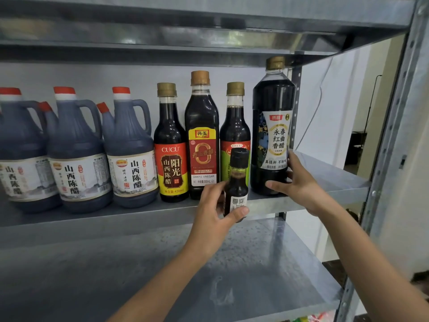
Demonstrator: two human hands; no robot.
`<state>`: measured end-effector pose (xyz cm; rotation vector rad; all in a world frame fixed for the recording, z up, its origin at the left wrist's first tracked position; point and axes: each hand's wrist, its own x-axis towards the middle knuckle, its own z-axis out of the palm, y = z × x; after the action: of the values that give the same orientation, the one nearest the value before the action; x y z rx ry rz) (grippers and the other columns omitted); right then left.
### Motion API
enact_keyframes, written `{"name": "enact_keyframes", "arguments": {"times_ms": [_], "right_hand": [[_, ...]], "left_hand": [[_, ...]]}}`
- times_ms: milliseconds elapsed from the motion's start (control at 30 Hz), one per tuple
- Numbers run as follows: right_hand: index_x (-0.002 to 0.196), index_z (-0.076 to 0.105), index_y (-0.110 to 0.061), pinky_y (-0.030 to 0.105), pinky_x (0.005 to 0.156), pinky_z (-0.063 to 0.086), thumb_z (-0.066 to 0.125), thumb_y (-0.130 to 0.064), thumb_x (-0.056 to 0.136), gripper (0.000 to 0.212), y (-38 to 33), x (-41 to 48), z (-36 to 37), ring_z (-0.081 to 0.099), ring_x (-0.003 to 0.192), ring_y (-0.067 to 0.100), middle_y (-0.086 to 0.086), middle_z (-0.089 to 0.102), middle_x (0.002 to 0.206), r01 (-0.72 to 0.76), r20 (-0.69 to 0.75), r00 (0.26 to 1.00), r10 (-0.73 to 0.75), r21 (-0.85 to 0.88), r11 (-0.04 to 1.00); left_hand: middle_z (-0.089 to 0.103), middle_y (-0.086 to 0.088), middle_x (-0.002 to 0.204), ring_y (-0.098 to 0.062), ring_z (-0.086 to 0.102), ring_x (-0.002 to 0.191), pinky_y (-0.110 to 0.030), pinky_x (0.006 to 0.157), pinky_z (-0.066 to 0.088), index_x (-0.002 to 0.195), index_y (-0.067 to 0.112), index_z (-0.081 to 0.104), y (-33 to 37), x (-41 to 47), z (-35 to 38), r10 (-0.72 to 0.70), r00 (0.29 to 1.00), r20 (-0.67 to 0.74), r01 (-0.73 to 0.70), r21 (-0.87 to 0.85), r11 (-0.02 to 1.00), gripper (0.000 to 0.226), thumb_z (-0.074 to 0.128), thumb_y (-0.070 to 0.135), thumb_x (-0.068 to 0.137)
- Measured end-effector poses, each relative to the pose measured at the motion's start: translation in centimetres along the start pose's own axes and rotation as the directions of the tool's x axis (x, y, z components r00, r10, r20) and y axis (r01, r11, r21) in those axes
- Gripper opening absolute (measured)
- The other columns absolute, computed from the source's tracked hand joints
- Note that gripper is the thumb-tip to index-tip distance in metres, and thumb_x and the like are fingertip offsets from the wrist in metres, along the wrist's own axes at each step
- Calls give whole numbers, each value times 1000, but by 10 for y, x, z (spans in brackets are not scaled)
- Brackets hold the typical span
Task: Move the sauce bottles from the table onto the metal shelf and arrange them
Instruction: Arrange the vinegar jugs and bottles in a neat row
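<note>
The small bottle point(236, 184) covers most of the green label on the CUCU bottle point(235, 126) right behind it, so that text is unreadable. Its own base is lost behind the left hand point(212, 213). At 9 o'clock the leftmost jug point(18, 149) gets chopped by the frame edge. Something colourful point(312, 318) at 5 o'clock is cut off, can't tell what. The shelf's underside point(162, 36) up at 12 is pretty blurry.
</note>
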<state>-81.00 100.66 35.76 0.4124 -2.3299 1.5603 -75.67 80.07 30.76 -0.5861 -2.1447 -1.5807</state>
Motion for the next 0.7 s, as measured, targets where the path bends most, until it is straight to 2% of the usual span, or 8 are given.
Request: {"name": "enact_keyframes", "arguments": {"times_ms": [100,200,333,433,567,633,700], "right_hand": [[145,22,-31,39,106,36,73,-8,79,87,0,1,2,40,124,15,-7,41,143,2,12,1000,-2,1,1000],[145,22,-31,34,101,36,72,-8,80,86,0,1,3,40,119,13,-8,43,140,-1,37,999,0,18,1000],[145,22,-31,29,98,35,71,-7,80,85,1,4,3,40,118,10,-13,45,133,5,61,998,-7,43,999],[145,21,-31,27,94,34,70,-7,81,84,1,5,5,37,116,6,-18,42,126,5,78,997,-9,51,999],[146,22,-31,25,94,35,70,-7,81,84,0,2,5,39,119,5,-19,43,127,9,92,996,-14,57,998],[146,21,-31,25,99,34,72,-16,81,84,0,-3,7,37,127,5,-18,43,135,62,10,998,-62,-19,998],[145,27,-29,26,105,32,69,-28,83,75,-1,-15,13,36,131,5,-12,41,143,174,-189,963,-191,-103,979]], "left_hand": [[41,21,122,0,46,118,-30,102,42,121,45,46,-1,0,4,7,1000,5,-8,19,1000,51,71,43,77],[37,22,124,2,43,120,-23,102,40,129,36,44,0,-2,7,-2,1000,9,2,36,999,58,69,42,76],[35,24,123,1,41,120,-26,105,39,131,32,45,0,0,9,-17,1000,-10,17,53,998,59,70,40,78],[35,25,122,-4,43,121,-32,105,41,126,39,45,-2,-1,12,-8,999,-31,9,29,1000,57,69,49,75],[34,23,120,-3,44,118,-24,102,41,113,51,42,2,-3,17,23,997,-67,-23,7,1000,49,71,47,74],[36,22,119,-5,46,118,-21,100,42,114,50,43,4,-4,20,18,995,-97,-19,-19,1000,51,71,46,71],[40,22,117,-3,49,116,-20,98,43,114,50,44,5,-5,24,10,993,-118,-16,-54,998,54,74,36,72]]}}
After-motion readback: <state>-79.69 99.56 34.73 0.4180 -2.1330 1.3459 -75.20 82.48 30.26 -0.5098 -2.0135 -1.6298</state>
